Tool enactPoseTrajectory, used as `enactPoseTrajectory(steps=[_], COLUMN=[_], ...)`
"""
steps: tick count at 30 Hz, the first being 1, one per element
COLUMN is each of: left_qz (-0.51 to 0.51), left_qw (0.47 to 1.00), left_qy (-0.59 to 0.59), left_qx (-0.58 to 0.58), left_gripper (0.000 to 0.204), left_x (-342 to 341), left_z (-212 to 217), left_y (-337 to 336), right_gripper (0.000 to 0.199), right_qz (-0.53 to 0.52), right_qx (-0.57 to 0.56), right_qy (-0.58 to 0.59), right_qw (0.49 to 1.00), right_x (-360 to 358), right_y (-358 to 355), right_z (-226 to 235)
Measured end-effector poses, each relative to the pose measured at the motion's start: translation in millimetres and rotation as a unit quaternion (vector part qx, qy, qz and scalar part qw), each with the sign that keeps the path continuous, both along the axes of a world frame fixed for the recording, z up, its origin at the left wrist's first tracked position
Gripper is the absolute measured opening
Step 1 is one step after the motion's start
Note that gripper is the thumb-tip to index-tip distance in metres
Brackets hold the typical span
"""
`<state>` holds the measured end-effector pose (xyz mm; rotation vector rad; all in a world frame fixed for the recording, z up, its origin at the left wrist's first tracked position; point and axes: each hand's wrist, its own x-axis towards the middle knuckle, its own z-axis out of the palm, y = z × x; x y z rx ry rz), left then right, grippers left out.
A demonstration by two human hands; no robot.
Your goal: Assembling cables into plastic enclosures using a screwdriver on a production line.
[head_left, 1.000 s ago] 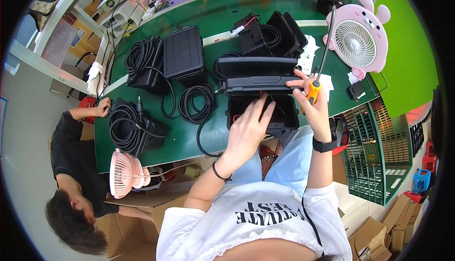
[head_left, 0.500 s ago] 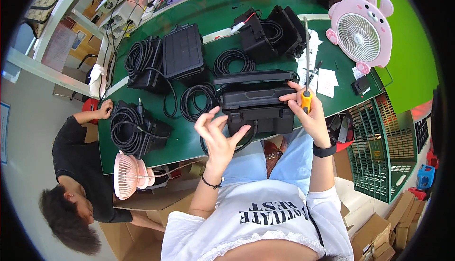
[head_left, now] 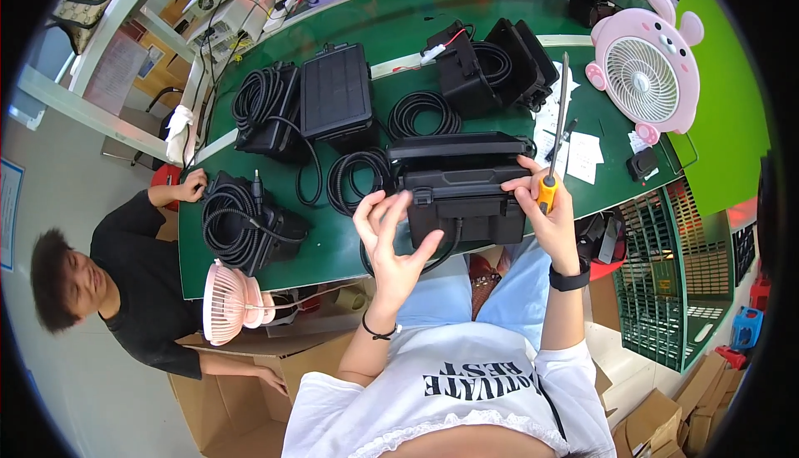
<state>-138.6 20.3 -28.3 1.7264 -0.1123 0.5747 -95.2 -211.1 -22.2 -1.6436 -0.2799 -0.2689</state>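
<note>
1. One black plastic box-shaped unit [head_left: 466, 200] with a cable leaving its underside sits at the near edge of the green worktable [head_left: 374, 21], right in front of the person.
2. The right hand [head_left: 545, 208] is closed around a long screwdriver with a yellow-orange handle [head_left: 556, 125], its metal shaft pointing away across the table; the thumb and forefinger also touch the unit's right end.
3. The left hand [head_left: 391, 246] hovers just beside the unit's left end, palm open, fingers spread and slightly curled; it seems to hold nothing, though a small part between the fingertips could be missed at this size.
4. A coil of black cable [head_left: 358, 179] lies just left of the unit, and another coil [head_left: 420, 113] lies beyond it.
5. A flat black solar panel [head_left: 335, 92] rests farther toward the far-left part of the table.
6. A pink bear-shaped desk fan [head_left: 645, 63] stands near the far right corner, with white paper slips [head_left: 583, 154] between it and the unit.
7. Another person in a black top [head_left: 141, 283] sits at the left edge, one hand on the table's rim.
</note>
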Motion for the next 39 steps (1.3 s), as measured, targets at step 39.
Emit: enactPoseTrajectory(steps=[39], left_qz=[0.022], left_qw=[0.995], left_qy=[-0.043], left_qx=[0.083], left_gripper=[0.053], left_x=[11], left_z=[-12], left_y=[-2], right_gripper=[0.032], right_qz=[-0.171], right_qx=[-0.067], right_qy=[0.01], right_qw=[0.983], right_x=[-30], right_y=[12], right_z=[-8])
